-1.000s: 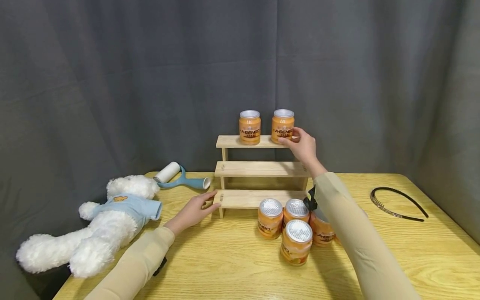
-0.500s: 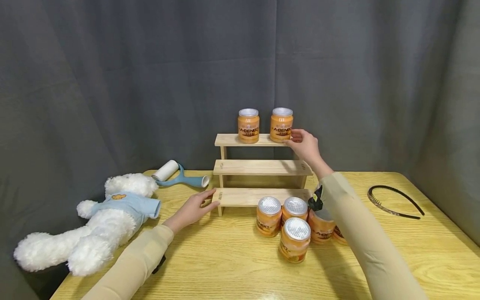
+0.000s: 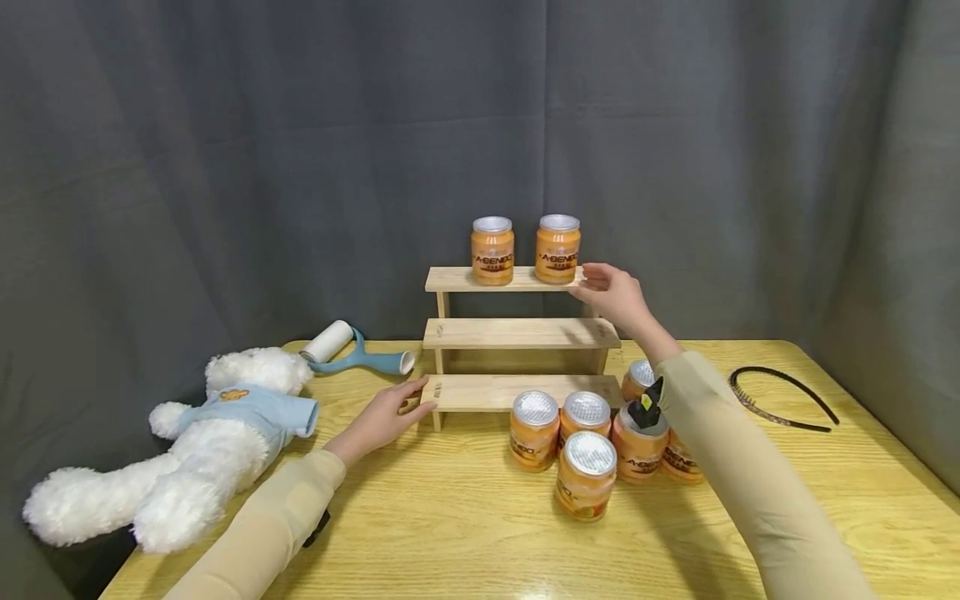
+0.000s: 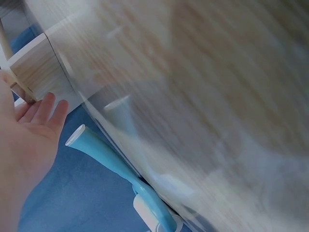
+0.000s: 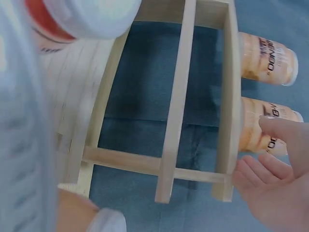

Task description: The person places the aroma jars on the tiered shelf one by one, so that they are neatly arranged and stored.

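Observation:
A three-tier wooden display stand (image 3: pixel 522 333) stands at the middle of the table. My left hand (image 3: pixel 381 423) holds the left end of its lowest shelf, with thumb and fingers at the corner; the left wrist view shows this hand (image 4: pixel 29 150) at the wood too. Two orange jars with silver lids, a left jar (image 3: pixel 492 252) and a right jar (image 3: pixel 557 250), sit upright on the top shelf. Just right of the right jar, my right hand (image 3: pixel 617 298) is at the shelf's end, fingers loosely spread, holding nothing. The right wrist view shows its thumb overlapping that jar (image 5: pixel 265 126).
Several more orange jars (image 3: pixel 587 479) stand before the stand's right half, some partly behind the right sleeve. At left lie a white plush toy (image 3: pixel 225 450) in a blue shirt and a blue-handled lint roller (image 3: pixel 360 358). A black headband (image 3: pixel 787 396) lies right.
My right hand has let go of the right jar and drawn slightly right and down from it. The jar stays on the top shelf. My left hand keeps its place at the lowest shelf.

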A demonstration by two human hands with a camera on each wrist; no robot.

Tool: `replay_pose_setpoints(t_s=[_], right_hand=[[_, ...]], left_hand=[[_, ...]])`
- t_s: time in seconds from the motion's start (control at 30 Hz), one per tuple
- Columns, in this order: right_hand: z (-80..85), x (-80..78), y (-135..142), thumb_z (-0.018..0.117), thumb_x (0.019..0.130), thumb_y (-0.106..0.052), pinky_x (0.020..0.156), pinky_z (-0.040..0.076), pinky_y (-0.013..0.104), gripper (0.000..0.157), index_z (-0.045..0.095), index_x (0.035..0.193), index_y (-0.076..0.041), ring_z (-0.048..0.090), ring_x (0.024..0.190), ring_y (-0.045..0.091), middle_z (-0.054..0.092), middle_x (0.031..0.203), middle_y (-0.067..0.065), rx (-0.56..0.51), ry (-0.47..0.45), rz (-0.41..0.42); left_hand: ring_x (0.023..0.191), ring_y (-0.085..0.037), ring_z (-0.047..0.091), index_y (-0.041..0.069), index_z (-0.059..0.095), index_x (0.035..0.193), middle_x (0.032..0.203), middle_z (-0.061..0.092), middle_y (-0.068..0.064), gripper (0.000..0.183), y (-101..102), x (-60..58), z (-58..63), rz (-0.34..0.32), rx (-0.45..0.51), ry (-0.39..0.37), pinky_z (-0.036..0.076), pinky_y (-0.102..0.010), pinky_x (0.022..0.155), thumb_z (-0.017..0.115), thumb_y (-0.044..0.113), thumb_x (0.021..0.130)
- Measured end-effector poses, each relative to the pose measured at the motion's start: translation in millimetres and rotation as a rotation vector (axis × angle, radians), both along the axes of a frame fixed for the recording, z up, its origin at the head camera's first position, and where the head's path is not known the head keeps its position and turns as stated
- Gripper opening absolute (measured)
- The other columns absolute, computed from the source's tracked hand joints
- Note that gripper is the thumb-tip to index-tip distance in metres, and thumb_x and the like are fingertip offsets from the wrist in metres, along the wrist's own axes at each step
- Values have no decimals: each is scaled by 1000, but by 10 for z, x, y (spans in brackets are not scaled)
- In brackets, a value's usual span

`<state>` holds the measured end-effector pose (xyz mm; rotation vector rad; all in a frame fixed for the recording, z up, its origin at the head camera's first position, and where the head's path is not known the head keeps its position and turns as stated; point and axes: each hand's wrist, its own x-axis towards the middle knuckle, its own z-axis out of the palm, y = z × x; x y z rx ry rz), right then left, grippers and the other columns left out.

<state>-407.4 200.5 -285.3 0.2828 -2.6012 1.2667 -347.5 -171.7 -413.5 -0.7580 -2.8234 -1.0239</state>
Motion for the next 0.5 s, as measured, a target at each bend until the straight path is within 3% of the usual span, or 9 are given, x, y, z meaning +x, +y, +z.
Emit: replay_pose_setpoints(t_s=[0.5], right_hand=[[-58, 309, 325, 61, 91, -37, 102, 44, 50, 64, 41, 140, -2, 46, 127, 35, 47, 139, 20, 69, -77, 95]], left_hand=[[124, -33, 50, 4, 35, 145, 144, 42, -17, 64, 12, 22, 29, -9, -1, 4, 45, -44, 102, 52, 40, 95]])
